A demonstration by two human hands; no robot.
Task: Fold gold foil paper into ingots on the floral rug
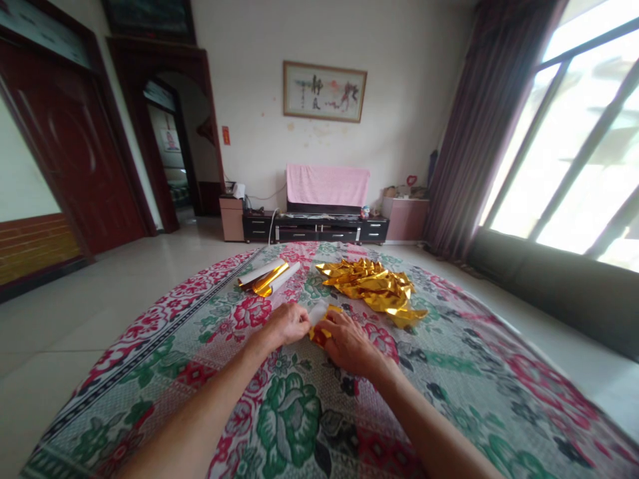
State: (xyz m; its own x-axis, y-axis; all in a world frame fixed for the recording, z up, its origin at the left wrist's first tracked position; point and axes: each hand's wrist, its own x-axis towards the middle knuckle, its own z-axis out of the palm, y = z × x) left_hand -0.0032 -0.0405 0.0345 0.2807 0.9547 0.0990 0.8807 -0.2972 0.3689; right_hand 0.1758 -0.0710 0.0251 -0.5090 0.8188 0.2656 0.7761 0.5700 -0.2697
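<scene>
My left hand (288, 324) and my right hand (348, 342) meet over a floral cloth (294, 412), both with fingers pinched on a small sheet of gold foil paper (319, 314) whose white back shows. Most of the sheet is hidden under my fingers. Just beyond my right hand lies a pile of folded gold foil pieces (372, 285). A loose roll of gold foil sheets (267, 275), white side out, lies beyond my left hand.
The cloth covers a round surface with tiled floor around it. A dark TV stand (314, 228) with a pink cover stands at the far wall, a long dark bench (554, 283) runs under the window at right, and dark wooden doors are at left.
</scene>
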